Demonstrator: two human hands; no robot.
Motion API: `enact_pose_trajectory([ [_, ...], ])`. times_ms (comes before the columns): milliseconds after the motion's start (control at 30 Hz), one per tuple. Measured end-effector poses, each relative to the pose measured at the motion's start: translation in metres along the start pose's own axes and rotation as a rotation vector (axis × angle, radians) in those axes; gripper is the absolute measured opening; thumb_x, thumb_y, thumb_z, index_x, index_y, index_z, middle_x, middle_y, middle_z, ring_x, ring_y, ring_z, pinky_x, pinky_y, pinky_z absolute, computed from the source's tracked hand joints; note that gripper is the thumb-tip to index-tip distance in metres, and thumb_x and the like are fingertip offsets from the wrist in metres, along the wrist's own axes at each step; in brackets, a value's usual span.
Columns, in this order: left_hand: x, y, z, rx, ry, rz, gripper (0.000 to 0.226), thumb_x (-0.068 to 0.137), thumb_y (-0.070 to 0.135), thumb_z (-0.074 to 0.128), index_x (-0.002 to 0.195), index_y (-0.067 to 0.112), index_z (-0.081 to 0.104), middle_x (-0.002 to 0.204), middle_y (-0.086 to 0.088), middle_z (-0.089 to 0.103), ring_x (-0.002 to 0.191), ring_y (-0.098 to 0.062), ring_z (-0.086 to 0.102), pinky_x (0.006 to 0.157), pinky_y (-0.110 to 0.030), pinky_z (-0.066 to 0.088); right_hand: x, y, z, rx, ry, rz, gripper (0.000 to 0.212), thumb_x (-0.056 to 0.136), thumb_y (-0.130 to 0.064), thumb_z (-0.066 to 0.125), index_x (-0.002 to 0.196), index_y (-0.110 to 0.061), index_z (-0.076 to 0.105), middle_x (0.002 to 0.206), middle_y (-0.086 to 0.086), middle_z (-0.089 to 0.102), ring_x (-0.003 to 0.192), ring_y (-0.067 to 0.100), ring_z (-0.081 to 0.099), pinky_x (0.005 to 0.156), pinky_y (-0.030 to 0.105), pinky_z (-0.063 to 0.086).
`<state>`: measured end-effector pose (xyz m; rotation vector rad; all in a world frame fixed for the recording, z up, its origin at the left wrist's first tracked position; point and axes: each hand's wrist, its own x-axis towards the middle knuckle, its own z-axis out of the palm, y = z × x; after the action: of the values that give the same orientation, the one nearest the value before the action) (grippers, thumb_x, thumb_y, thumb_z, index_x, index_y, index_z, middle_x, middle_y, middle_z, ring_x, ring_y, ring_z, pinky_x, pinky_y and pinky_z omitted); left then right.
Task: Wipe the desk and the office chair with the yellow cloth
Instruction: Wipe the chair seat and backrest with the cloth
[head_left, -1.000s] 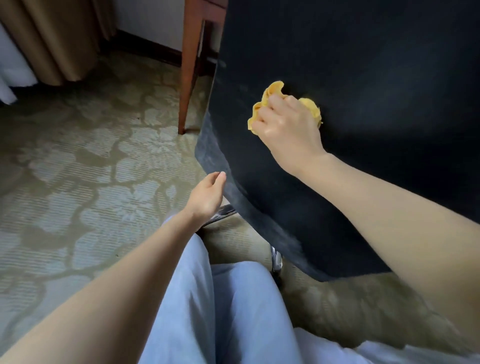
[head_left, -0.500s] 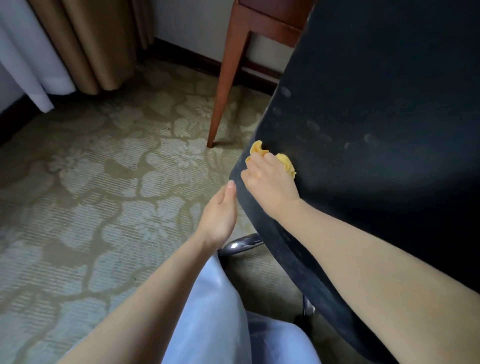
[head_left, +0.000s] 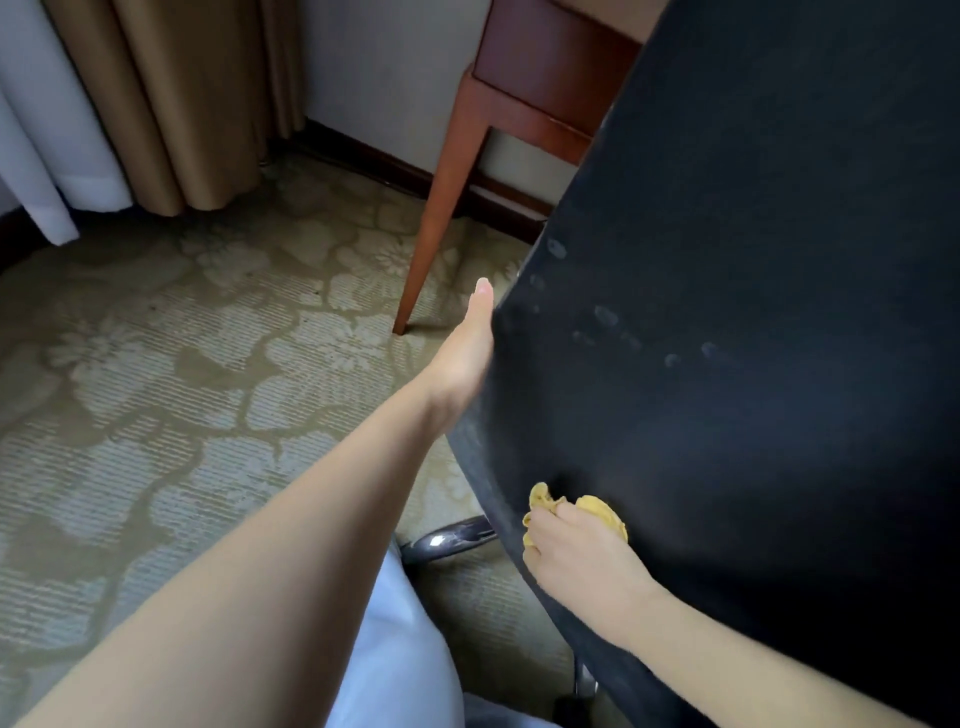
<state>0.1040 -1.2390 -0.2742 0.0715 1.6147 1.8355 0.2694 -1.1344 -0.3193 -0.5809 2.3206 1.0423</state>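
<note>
The black back of the office chair (head_left: 753, 338) fills the right half of the view, with pale smudges on its upper left part. My right hand (head_left: 576, 561) grips the crumpled yellow cloth (head_left: 597, 512) and presses it against the chair's lower left edge. My left hand (head_left: 465, 358) lies flat along the chair's left edge, fingers straight; most of the fingers are hidden behind the edge. The reddish wooden desk (head_left: 524, 88) stands behind the chair, only a corner and one leg showing.
Patterned green carpet (head_left: 182, 389) covers the floor to the left. Tan and white curtains (head_left: 171, 93) hang at the back left. A chrome leg of the chair base (head_left: 452, 538) sticks out under the seat. My light blue trouser knee (head_left: 400, 665) is at the bottom.
My right hand has slid the cloth down the chair back toward its lower left edge. My left hand has risen from beside my knee and come against the chair's left edge.
</note>
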Motion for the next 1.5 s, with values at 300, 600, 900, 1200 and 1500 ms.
enact_pose_trajectory([
  [300, -0.003, 0.003, 0.005, -0.030, -0.053, 0.088, 0.060, 0.099, 0.054, 0.003, 0.143, 0.031, 0.036, 0.147, 0.015, 0.031, 0.129, 0.011, 0.033, 0.104, -0.010, 0.013, -0.052, 0.078, -0.073, 0.064, 0.778, 0.463, 0.032, 0.082, 0.011, 0.038, 0.066, -0.009, 0.057, 0.060, 0.001, 0.053, 0.061, 0.018, 0.055, 0.056, 0.028, 0.041],
  [600, -0.001, -0.003, -0.026, 0.030, -0.101, 0.079, 0.080, 0.093, 0.062, -0.003, 0.140, 0.020, 0.048, 0.140, 0.007, 0.049, 0.124, -0.013, 0.047, 0.085, 0.000, 0.030, -0.009, 0.119, -0.140, 0.068, 0.874, 0.643, 0.012, 0.067, 0.002, 0.068, 0.074, -0.007, 0.067, 0.071, 0.010, 0.061, 0.079, 0.029, 0.059, 0.065, 0.036, 0.046],
  [900, 0.019, -0.030, -0.055, -0.244, 0.014, 0.052, 0.077, 0.096, 0.063, 0.005, 0.143, 0.013, 0.040, 0.113, -0.005, 0.070, 0.120, -0.013, 0.050, 0.114, -0.037, 0.019, 0.059, 0.091, -0.120, 0.053, 0.587, 0.517, 0.006, 0.078, -0.021, 0.068, 0.083, -0.020, 0.066, 0.085, -0.001, 0.063, 0.096, 0.018, 0.056, 0.077, 0.031, 0.043],
  [1200, 0.019, -0.074, -0.077, -0.102, 0.233, -0.016, 0.054, 0.103, 0.045, 0.018, 0.137, 0.018, 0.050, 0.136, 0.002, 0.054, 0.118, -0.011, 0.049, 0.096, -0.027, 0.028, 0.139, 0.058, -0.093, 0.200, 0.287, 0.373, 0.015, 0.089, -0.017, 0.054, 0.103, -0.015, 0.059, 0.104, 0.007, 0.055, 0.109, 0.027, 0.041, 0.090, 0.038, 0.033],
  [1500, 0.041, -0.073, -0.049, -0.024, -0.045, -0.035, 0.055, 0.101, 0.051, 0.016, 0.140, 0.026, 0.045, 0.141, 0.010, 0.045, 0.113, 0.004, 0.039, 0.095, -0.018, 0.022, 0.142, 0.021, -0.041, 0.287, 0.327, 0.193, 0.036, 0.090, -0.010, 0.045, 0.125, -0.010, 0.053, 0.132, 0.011, 0.047, 0.125, 0.027, 0.037, 0.098, 0.034, 0.032],
])
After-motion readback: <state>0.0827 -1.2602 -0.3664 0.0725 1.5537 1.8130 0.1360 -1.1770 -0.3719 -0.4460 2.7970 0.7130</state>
